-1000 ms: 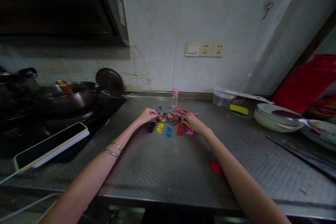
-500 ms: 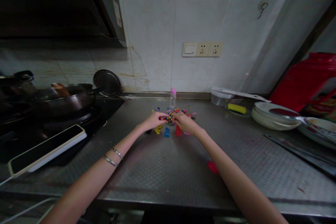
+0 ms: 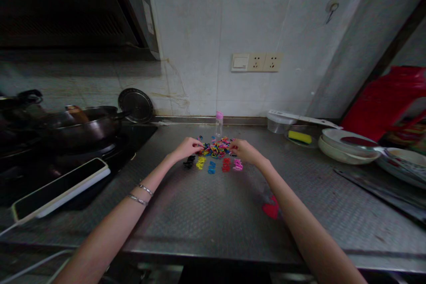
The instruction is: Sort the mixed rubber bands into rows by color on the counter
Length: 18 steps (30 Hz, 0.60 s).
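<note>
A mixed heap of small coloured elastic bands (image 3: 217, 147) lies on the steel counter (image 3: 206, 213). In front of it sit sorted little piles: black (image 3: 189, 162), yellow (image 3: 200, 163), blue (image 3: 211, 167), red (image 3: 226, 164) and pink (image 3: 237, 164). My left hand (image 3: 188, 147) rests at the heap's left edge with fingertips pinched together. At the heap's right edge my right hand (image 3: 244, 151) is also pinched into the bands. What each pinch holds is too small to make out. A small clear bottle with a pink cap (image 3: 218, 124) stands just behind the heap.
A wok (image 3: 80, 125) on a dark stove and a round lid (image 3: 136, 105) are at the left, with a phone (image 3: 60, 188) near the stove's front. Plates (image 3: 349, 145), a yellow sponge (image 3: 300, 137) and a clear tub stand at the right. A red scrap (image 3: 271, 210) lies under my right forearm.
Half a second ago both hands met at the heap's near middle, covering some piles. They have since drawn apart to the heap's left and right edges, and all five sorted piles show.
</note>
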Available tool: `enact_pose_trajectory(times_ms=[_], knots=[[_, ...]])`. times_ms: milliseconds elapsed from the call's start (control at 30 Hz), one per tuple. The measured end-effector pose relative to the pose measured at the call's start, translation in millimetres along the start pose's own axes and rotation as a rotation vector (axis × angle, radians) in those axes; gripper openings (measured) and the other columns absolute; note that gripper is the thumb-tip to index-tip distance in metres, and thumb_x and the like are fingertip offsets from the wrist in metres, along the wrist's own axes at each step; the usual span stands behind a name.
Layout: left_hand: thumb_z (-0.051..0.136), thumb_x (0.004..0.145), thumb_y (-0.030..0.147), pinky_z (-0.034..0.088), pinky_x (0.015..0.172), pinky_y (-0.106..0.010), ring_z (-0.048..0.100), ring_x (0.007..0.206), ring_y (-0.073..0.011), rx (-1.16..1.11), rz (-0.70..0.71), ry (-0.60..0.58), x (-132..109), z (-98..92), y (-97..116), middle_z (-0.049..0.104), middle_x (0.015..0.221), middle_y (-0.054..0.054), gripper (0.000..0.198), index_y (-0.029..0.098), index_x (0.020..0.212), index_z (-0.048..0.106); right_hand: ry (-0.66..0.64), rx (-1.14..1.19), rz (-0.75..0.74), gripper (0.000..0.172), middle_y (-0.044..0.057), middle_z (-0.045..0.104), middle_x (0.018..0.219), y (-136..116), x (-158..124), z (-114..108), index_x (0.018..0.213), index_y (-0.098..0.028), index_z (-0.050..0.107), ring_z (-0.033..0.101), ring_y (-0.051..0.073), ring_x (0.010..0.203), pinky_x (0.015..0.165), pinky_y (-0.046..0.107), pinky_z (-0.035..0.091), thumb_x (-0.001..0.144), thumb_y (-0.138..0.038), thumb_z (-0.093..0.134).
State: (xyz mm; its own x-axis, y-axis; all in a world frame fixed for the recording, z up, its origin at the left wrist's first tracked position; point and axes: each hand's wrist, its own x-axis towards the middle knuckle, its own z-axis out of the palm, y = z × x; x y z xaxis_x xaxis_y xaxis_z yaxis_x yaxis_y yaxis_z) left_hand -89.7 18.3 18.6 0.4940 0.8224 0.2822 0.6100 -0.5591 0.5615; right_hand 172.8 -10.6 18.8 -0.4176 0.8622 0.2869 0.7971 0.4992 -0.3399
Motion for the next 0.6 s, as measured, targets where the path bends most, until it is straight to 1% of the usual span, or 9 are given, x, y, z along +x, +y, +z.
enact_pose_trajectory(times_ms=[67,133,233,367,500,600], knots=[[0.056,0.071,0.029,0.039,0.058,-0.021,0.055,0.061,-0.0127,-0.002,-0.049,0.033,-1,-9.9,-18,0.068,0.075,-0.006,0.026,0.012,0.084,0.069,-0.066,-0.025,0.074,0.018,0.004,0.064,0.078,18,-2,-5,0.077,-0.016,0.065,0.055,0.012,0.071,0.061,0.017,0.035,0.073,-0.014,0.047],[0.056,0.070,0.031,0.037,0.053,-0.021,0.052,0.054,-0.0109,-0.021,-0.127,0.007,-4,-18.3,-34,0.067,0.073,-0.007,0.029,0.010,0.085,0.069,-0.120,-0.043,0.113,0.016,0.003,0.065,0.074,32,-4,-5,0.075,-0.015,0.065,0.055,0.011,0.066,0.058,0.016,0.034,0.071,-0.014,0.049],[0.057,0.067,0.033,0.035,0.048,-0.020,0.046,0.046,-0.0089,-0.059,-0.222,-0.050,-8,-26.6,-50,0.064,0.062,-0.005,0.032,0.008,0.084,0.068,-0.140,-0.036,0.121,0.019,0.002,0.065,0.071,41,-5,0,0.076,-0.015,0.066,0.055,0.011,0.065,0.057,0.016,0.034,0.068,-0.011,0.049],[0.059,0.065,0.032,0.031,0.046,-0.020,0.043,0.044,-0.0084,-0.102,-0.250,-0.127,-13,-30.9,-52,0.060,0.054,-0.003,0.032,0.008,0.082,0.069,-0.157,0.003,0.087,0.017,0.002,0.066,0.072,39,-4,7,0.076,-0.016,0.067,0.056,0.012,0.065,0.058,0.017,0.036,0.069,-0.017,0.051],[0.061,0.062,0.033,0.030,0.045,-0.020,0.042,0.044,-0.0082,-0.117,-0.245,-0.204,-13,-30.2,-51,0.060,0.054,-0.003,0.032,0.009,0.082,0.069,-0.158,0.002,0.061,0.015,0.004,0.066,0.072,40,-3,12,0.073,-0.015,0.066,0.056,0.013,0.066,0.060,0.018,0.037,0.069,-0.018,0.052],[0.061,0.062,0.034,0.030,0.045,-0.020,0.043,0.045,-0.0081,-0.130,-0.227,-0.244,-12,-28.2,-56,0.061,0.057,-0.003,0.033,0.011,0.083,0.070,-0.151,0.004,0.051,0.014,0.005,0.066,0.072,46,-1,17,0.071,-0.014,0.065,0.056,0.013,0.066,0.060,0.018,0.037,0.070,-0.017,0.051]])
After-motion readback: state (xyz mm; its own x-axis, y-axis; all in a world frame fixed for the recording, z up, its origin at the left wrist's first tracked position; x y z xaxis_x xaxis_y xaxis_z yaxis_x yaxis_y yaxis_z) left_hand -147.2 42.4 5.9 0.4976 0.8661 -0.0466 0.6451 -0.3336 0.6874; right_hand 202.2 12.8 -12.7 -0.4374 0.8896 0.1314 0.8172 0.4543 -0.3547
